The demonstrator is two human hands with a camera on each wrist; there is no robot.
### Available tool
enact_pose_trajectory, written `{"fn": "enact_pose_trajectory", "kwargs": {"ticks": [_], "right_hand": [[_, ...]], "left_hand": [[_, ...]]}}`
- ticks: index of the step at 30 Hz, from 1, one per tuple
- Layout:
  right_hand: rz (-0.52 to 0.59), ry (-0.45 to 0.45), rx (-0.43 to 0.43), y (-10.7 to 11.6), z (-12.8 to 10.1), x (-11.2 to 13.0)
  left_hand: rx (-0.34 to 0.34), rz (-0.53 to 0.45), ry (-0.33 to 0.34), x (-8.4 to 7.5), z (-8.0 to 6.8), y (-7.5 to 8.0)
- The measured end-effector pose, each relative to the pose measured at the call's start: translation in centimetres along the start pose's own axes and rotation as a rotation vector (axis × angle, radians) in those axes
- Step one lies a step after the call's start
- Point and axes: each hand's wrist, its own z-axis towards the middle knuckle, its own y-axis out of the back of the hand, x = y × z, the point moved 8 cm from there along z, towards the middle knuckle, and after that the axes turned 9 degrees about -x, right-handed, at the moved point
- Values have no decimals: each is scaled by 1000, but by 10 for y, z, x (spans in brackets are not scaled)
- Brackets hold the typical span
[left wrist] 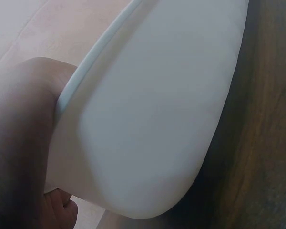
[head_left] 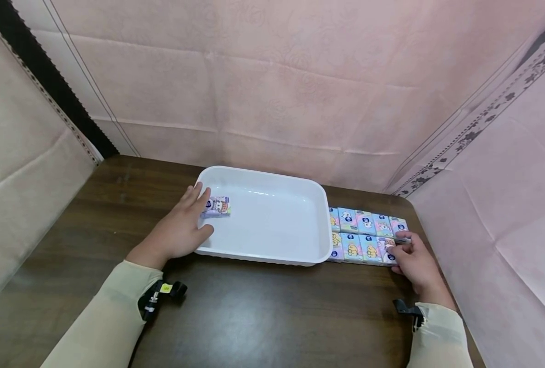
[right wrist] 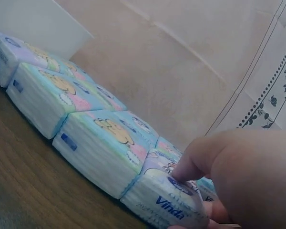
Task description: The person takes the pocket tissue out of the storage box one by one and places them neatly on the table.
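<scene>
Head view: left hand (head_left: 178, 230) rests flat on the tray (head_left: 263, 258) rim, fingers relaxed, one pack (head_left: 216, 206) already inside. Right of the tray, about ten packs (head_left: 359, 235) still wait. Left wrist: just tray wall. Right wrist: right hand (right wrist: 243, 179) pinching the end pack (right wrist: 169, 200).

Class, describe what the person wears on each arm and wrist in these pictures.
Both arms are covered by long, close-fitting pale beige sleeves that end at the wrists, leaving the left hand and right hand bare. A small black clip-like mount sits at each wrist; the left mount carries a little yellow tag, the right mount shows none.
</scene>
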Motion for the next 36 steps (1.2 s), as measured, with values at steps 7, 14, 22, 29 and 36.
{"fn": "enact_pose_trajectory", "kwargs": {"ticks": [7,14,22,29,36], "right_hand": [[-22,14,-15,-2,0,1],[-17,28,-53,0,-1,2],[43,-8,-256,25,-5,9],[54,110,-339,36,-30,55],[-79,351,-202,11,-63,107]], "left_hand": [[1,-3,3,-1,0,1],[3,0,0,0,-1,1],[0,1,-5,-1,-1,0],[-7,1,-5,-3,0,1],[-2,3,-9,-3,0,0]]}}
